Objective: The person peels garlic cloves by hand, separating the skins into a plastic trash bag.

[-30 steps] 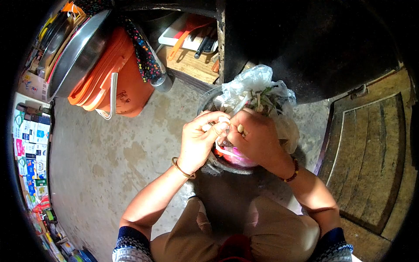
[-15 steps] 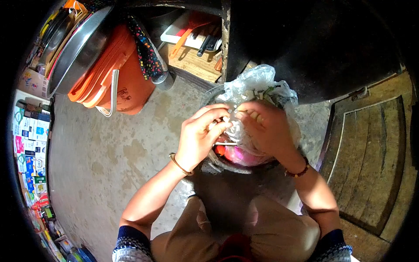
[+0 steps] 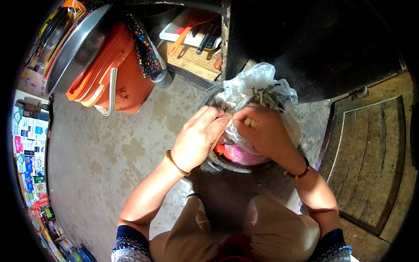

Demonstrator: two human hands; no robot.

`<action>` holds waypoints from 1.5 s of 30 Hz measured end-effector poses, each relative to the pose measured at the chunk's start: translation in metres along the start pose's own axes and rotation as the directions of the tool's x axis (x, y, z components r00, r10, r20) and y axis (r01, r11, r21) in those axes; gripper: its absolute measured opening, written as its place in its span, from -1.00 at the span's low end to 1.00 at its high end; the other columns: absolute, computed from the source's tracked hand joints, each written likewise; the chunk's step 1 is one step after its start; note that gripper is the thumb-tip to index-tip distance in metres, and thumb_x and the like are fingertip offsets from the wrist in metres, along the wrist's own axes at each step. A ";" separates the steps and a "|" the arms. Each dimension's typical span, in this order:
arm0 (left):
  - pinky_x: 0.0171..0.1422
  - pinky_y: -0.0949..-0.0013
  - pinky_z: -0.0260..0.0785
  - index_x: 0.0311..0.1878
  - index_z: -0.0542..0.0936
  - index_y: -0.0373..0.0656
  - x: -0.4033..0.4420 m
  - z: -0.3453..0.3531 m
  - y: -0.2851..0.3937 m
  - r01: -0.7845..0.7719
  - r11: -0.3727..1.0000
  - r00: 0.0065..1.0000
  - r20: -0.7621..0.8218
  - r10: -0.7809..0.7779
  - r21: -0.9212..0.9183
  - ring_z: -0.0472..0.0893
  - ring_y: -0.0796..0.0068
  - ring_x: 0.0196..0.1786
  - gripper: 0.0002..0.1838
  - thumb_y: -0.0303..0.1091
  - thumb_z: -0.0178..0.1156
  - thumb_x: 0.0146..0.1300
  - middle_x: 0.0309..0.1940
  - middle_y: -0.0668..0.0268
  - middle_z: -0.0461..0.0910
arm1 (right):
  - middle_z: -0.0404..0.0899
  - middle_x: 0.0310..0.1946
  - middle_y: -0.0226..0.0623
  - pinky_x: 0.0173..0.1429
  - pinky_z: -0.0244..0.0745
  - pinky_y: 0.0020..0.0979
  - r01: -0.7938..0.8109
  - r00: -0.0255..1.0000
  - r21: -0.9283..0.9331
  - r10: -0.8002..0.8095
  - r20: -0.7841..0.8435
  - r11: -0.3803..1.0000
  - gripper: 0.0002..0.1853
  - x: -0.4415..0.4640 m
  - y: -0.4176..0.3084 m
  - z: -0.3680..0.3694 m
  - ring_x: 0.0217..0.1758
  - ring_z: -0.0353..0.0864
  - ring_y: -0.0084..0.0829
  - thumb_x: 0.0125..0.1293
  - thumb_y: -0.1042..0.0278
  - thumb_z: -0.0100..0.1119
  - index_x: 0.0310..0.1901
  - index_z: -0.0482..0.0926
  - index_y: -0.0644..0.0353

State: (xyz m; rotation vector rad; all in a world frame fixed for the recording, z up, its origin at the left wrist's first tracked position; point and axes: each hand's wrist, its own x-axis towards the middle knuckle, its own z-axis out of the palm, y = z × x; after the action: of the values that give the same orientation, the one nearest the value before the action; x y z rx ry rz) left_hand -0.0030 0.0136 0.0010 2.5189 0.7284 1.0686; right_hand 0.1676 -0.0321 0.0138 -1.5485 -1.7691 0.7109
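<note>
Over a bin lined with a clear plastic bag point(image 3: 255, 76), my two hands meet at the fingertips. My left hand point(image 3: 200, 135) is closed in a pinch on a small pale piece, mostly hidden, that looks like a garlic clove. Against it, the thumb and forefinger of my right hand point(image 3: 266, 131) press together. Pale, rounded garlic cloves point(image 3: 250, 123) show in the curled fingers of that hand. Beneath lie whitish peelings and green scraps point(image 3: 266, 96) in the bag. A pink and red wrapper point(image 3: 238, 153) shows through the bag's near side.
An orange bucket point(image 3: 135, 94) with a white handle stands at the left, a metal basin point(image 3: 78, 48) leaning by it. Behind, a low wooden shelf point(image 3: 187, 56) holds a white tray point(image 3: 174, 32) with utensils. A wooden door panel point(image 3: 371, 161) is at the right; concrete floor point(image 3: 96, 144) lies between.
My hands have come together, the right fingers moving in to meet the left. My left hand has turned, its back now more toward me. More scraps in the bag are visible.
</note>
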 end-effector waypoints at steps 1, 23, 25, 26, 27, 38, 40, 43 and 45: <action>-0.28 0.37 0.42 -0.31 0.56 -0.21 0.000 -0.001 0.000 -0.021 0.999 0.999 0.030 0.020 0.027 0.55 0.29 -0.35 -0.80 -0.51 0.27 -0.07 -0.39 0.24 0.54 | 0.53 -0.49 -0.24 -0.28 0.39 -0.45 0.000 1.000 0.000 0.000 0.000 1.000 -0.92 0.000 0.000 0.001 -0.41 0.55 -0.36 0.03 0.44 0.19 -0.43 0.53 0.24; -0.44 0.60 0.26 -0.05 0.49 -0.22 -0.015 0.017 -0.009 0.389 -0.117 0.741 0.386 -0.549 -0.914 0.39 0.62 -0.53 -0.74 -0.36 0.10 0.23 -0.49 0.36 0.46 | 0.42 -0.53 -0.55 -0.34 0.26 -0.64 -0.006 1.000 0.285 0.014 -0.026 0.959 -0.95 -0.001 0.032 0.009 -0.44 0.32 -0.74 0.11 0.48 0.11 -0.41 0.47 0.25; -0.43 0.61 0.28 -0.05 0.48 -0.24 -0.012 0.013 -0.006 0.377 -0.255 0.720 0.455 -0.523 -0.890 0.42 0.62 -0.50 -0.74 -0.33 0.08 0.24 -0.45 0.34 0.49 | 0.44 -0.52 -0.54 -0.32 0.28 -0.63 -0.020 1.000 0.180 0.022 -0.009 0.983 -0.93 -0.001 0.024 0.008 -0.43 0.34 -0.72 0.12 0.46 0.13 -0.38 0.49 0.25; -0.43 0.61 0.28 -0.05 0.48 -0.24 -0.012 0.013 -0.006 0.378 -0.257 0.720 0.457 -0.522 -0.889 0.42 0.62 -0.50 -0.74 -0.33 0.08 0.24 -0.45 0.34 0.49 | 0.47 -0.50 -0.50 -0.29 0.31 -0.60 -0.055 0.998 0.244 0.064 -0.029 0.968 -0.91 -0.001 0.015 0.009 -0.41 0.38 -0.70 0.12 0.44 0.14 -0.35 0.51 0.26; -0.39 0.60 0.31 -0.05 0.49 -0.27 -0.012 0.013 -0.005 0.401 -0.269 0.709 0.483 -0.514 -0.876 0.43 0.65 -0.45 -0.74 -0.36 0.08 0.24 -0.43 0.36 0.50 | 0.50 -0.49 -0.46 -0.26 0.35 -0.57 -0.088 0.993 0.307 0.107 -0.045 0.948 -0.88 -0.002 0.008 0.010 -0.39 0.42 -0.68 0.12 0.42 0.15 -0.32 0.53 0.26; -0.39 0.56 0.31 -0.07 0.49 -0.29 -0.017 0.025 0.004 0.366 -0.350 0.716 0.501 -0.486 -0.862 0.44 0.62 -0.40 -0.76 -0.36 0.04 0.28 -0.39 0.33 0.51 | 0.54 -0.53 -0.24 -0.33 0.39 -0.47 0.103 0.985 0.069 -0.092 -0.143 0.992 -0.93 -0.003 0.006 0.013 -0.46 0.54 -0.44 0.05 0.45 0.15 -0.43 0.53 0.25; -0.39 0.57 0.30 -0.07 0.48 -0.29 -0.017 0.026 0.006 0.375 -0.348 0.714 0.507 -0.483 -0.859 0.44 0.62 -0.40 -0.76 -0.35 0.04 0.28 -0.39 0.33 0.50 | 0.54 -0.55 -0.27 -0.35 0.38 -0.48 0.098 0.983 0.008 -0.096 -0.154 0.995 -0.93 -0.004 0.008 0.013 -0.47 0.53 -0.49 0.05 0.45 0.15 -0.45 0.51 0.26; -0.41 0.58 0.28 -0.07 0.48 -0.28 -0.012 0.021 0.010 0.409 -0.326 0.705 0.521 -0.481 -0.853 0.43 0.63 -0.41 -0.75 -0.34 0.05 0.28 -0.40 0.33 0.50 | 0.53 -0.57 -0.33 -0.36 0.37 -0.53 -0.046 0.992 0.377 0.086 -0.091 0.925 -0.92 -0.005 0.011 0.011 -0.47 0.49 -0.60 0.05 0.45 0.16 -0.46 0.51 0.25; -0.41 0.58 0.27 -0.07 0.48 -0.28 -0.010 0.019 0.010 0.434 -0.307 0.698 0.531 -0.480 -0.847 0.43 0.64 -0.42 -0.75 -0.33 0.05 0.27 -0.40 0.34 0.49 | 0.52 -0.58 -0.37 -0.36 0.36 -0.55 -0.064 0.989 0.321 0.103 -0.106 0.945 -0.92 -0.004 0.013 0.011 -0.47 0.45 -0.66 0.06 0.44 0.16 -0.47 0.50 0.25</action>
State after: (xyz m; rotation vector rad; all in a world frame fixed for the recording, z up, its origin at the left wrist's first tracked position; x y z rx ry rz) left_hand 0.0084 -0.0018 -0.0136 0.6375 0.4808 0.7444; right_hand 0.1673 -0.0340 -0.0035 -1.4207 -1.4262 0.8764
